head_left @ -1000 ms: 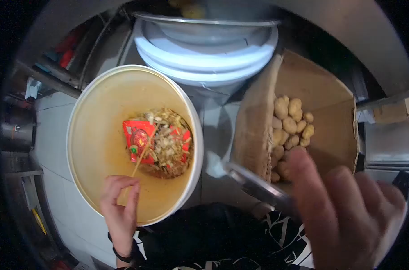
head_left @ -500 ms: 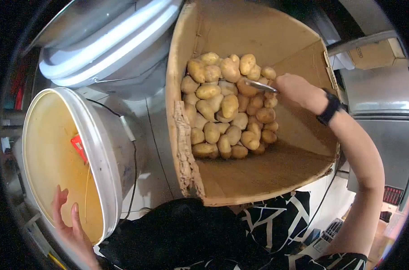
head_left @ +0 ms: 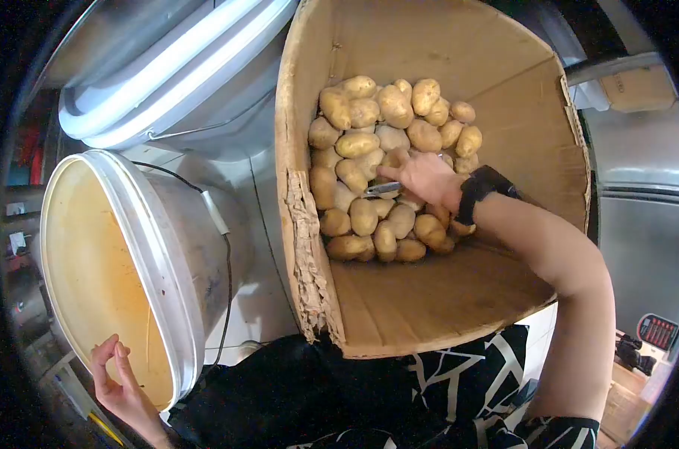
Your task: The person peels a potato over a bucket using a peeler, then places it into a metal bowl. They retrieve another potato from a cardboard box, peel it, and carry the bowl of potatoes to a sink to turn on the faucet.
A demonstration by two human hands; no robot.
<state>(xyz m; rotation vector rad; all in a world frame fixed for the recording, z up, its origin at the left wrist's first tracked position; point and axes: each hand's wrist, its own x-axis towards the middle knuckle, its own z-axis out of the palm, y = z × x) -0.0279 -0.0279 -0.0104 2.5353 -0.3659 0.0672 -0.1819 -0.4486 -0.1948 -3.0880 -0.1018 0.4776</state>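
My right hand [head_left: 423, 178] reaches into a large cardboard box [head_left: 444, 299] and rests on a pile of potatoes [head_left: 369, 142]. It grips a metal peeler [head_left: 382, 190], whose tip points left over the potatoes. A black watch [head_left: 480, 191] sits on that wrist. My left hand [head_left: 117, 378] is at the lower left by the rim of a white bucket [head_left: 171, 247], fingers loosely curled, holding nothing.
A stack of white buckets [head_left: 182, 75] stands behind the box and bucket. The bucket's yellowed inside faces left. The box's left wall [head_left: 302, 247] is torn and frayed. Steel cabinet fronts [head_left: 642, 194] are at the right, tiled floor below.
My right hand with the peeler has moved down and left across the potato pile. My left hand has curled its fingers by the bucket rim. The view shifted slightly.
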